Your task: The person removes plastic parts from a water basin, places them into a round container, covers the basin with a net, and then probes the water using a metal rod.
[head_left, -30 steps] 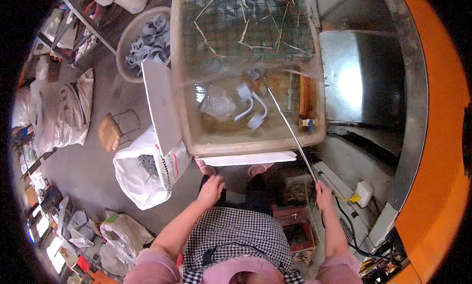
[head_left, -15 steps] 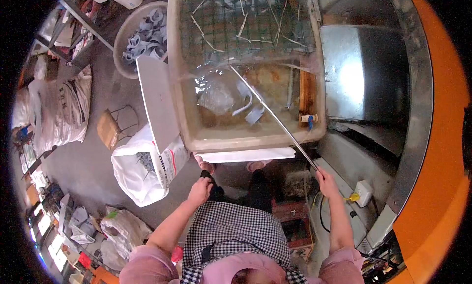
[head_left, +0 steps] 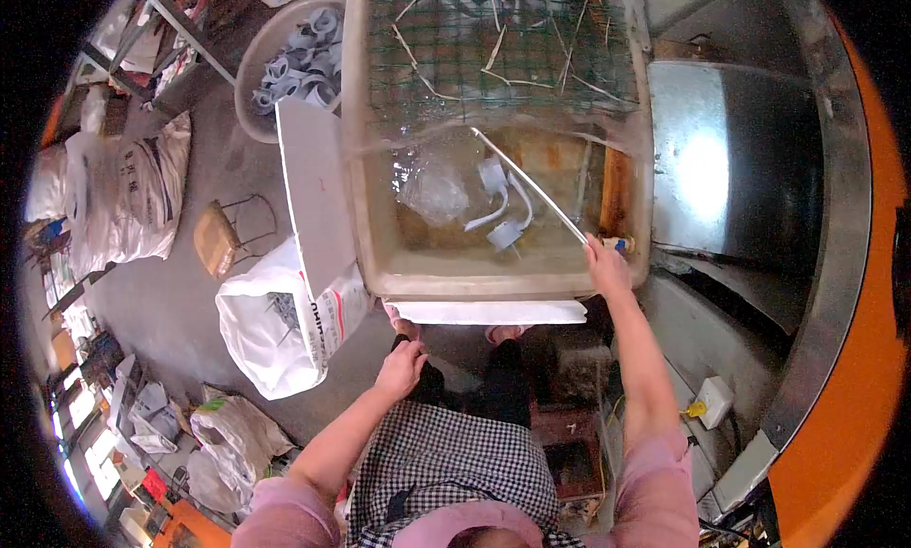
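My right hand (head_left: 608,266) is closed around a thin metal rod (head_left: 541,196), above the right part of a water-filled tub (head_left: 474,286). The rod slants up and left, its far end near the edge of the green netting (head_left: 512,64). Below the rod, curved pale-grey plastic pieces (head_left: 506,233) lie in the water, beside a clear bubbly lump (head_left: 436,195) whose kind I cannot tell. Over my left leg, in front of the tub, my left hand (head_left: 402,370) has its fingers curled closed; whatever they hold, if anything, is hidden.
A round basin (head_left: 249,97) of grey plastic pieces stands left of the tub. A white board (head_left: 318,192) leans by the tub's left side, above a white sack (head_left: 261,349). A small stool (head_left: 218,240) is farther left. Metal panels (head_left: 702,168) border the right.
My right hand has moved forward along with the rod, up to the tub. The grey pieces in the water have shifted. My left hand stays low, slightly moved, still closed.
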A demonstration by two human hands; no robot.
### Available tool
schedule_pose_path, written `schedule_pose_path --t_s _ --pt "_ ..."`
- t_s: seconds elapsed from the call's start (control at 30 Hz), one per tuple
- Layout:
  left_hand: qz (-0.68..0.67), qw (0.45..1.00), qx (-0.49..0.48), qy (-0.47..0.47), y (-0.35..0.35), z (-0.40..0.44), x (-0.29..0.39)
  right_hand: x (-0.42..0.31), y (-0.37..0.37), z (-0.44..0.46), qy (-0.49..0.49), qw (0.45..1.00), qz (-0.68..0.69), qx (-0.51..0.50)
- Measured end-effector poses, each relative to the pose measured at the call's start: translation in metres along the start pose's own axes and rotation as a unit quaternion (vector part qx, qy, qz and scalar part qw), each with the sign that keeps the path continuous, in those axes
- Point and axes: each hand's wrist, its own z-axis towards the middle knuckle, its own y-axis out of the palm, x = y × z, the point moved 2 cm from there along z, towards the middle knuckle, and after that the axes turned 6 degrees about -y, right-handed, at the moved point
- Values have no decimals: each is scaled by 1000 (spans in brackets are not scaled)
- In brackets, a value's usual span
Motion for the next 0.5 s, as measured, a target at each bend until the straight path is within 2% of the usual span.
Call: schedule_pose_path --t_s 0.17,0.37,0.43,0.5 --pt "22 999 -17 -24 4 -1 -17 -12 4 30 -20 998 35 50" --pt "23 1000 -2 4 1 -2 -12 2 26 13 65 992 102 45" --pt "12 1000 0 -13 -2 -3 -6 8 30 -19 34 972 220 71" --pt "16 1000 -4 -7 -6 -8 1 25 37 -62 -15 976 191 102"
